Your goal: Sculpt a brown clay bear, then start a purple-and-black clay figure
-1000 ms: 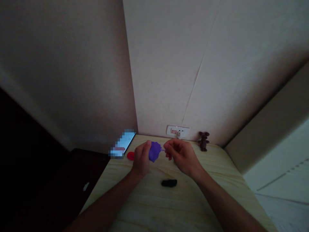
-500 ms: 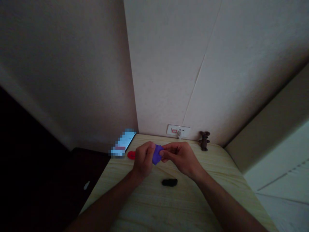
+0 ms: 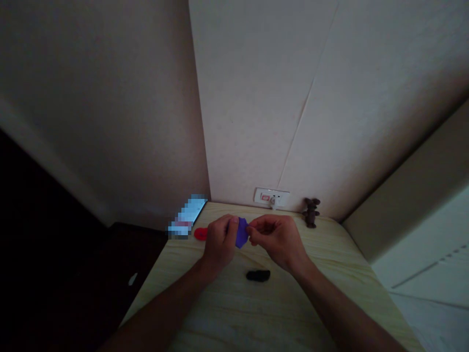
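A small flat purple piece [image 3: 242, 233] with an angular edge, whose material I cannot make out, is held between my hands above the table. My left hand [image 3: 221, 240] is closed on its left side, the thumb lying along the top and hiding part of it. On the other side, my right hand [image 3: 275, 238] pinches the right edge between thumb and fingertips. A red flat piece [image 3: 200, 234] lies just left of my left hand, partly covered by it. Below my hands, a short black lump [image 3: 258, 275] rests on the wood.
At the table's [image 3: 227, 313] back left lies a phone-like device [image 3: 186, 215] with a lit, blurred screen. A brown figure with round ears [image 3: 311, 213] is by the back wall. A socket plate [image 3: 271, 197] with a plug is on the wall. A pale cabinet [image 3: 414, 210] borders the right.
My right hand has shifted slightly right, its fingertips now at the purple piece's edge rather than over its face. Both hands still hold the piece.
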Motion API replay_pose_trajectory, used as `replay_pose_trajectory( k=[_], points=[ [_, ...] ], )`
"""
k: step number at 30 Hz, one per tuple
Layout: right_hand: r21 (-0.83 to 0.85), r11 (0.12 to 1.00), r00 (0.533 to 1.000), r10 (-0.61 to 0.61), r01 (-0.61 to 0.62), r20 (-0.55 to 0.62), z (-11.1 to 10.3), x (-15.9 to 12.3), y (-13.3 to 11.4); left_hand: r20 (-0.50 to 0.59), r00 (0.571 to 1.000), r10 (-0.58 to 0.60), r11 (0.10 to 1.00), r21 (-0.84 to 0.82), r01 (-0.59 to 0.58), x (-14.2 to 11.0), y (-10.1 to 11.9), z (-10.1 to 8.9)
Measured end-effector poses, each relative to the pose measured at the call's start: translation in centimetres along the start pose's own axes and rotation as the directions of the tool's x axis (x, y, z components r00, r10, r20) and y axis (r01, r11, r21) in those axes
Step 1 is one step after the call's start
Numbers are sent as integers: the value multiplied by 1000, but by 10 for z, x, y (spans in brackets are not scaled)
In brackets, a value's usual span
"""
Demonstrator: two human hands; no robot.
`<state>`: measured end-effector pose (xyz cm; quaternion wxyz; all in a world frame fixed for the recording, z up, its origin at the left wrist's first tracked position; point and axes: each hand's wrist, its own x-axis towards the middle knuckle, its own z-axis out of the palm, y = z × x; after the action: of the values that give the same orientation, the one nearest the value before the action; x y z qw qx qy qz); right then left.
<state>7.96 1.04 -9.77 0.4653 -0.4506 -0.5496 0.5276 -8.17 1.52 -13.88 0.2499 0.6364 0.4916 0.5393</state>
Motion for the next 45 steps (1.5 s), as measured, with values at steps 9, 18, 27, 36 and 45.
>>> replay_pose_trajectory(
  k=[9,18,27,36,45],
  points=[
    [84,996,997,-46,40,68,-4,7,0,-20,995,-93,992,-86,91,0,-9,3],
    [-146,986,993,-71,85,98,-7,4,4,11,1000,-8,1000,-21,8,-2,-1,-1],
    [-197,980,998,-26,36,52,-8,6,5,-16,994,-104,995,-13,103,-1,-2,4],
    [-124,992,998,-11,19,66,-7,6,5,-101,976,-192,980,-74,185,6,-14,2],
    [-105,994,987,-6,23,160,-4,4,1,-79,987,-140,989,-66,135,1,-9,2]
  ],
)
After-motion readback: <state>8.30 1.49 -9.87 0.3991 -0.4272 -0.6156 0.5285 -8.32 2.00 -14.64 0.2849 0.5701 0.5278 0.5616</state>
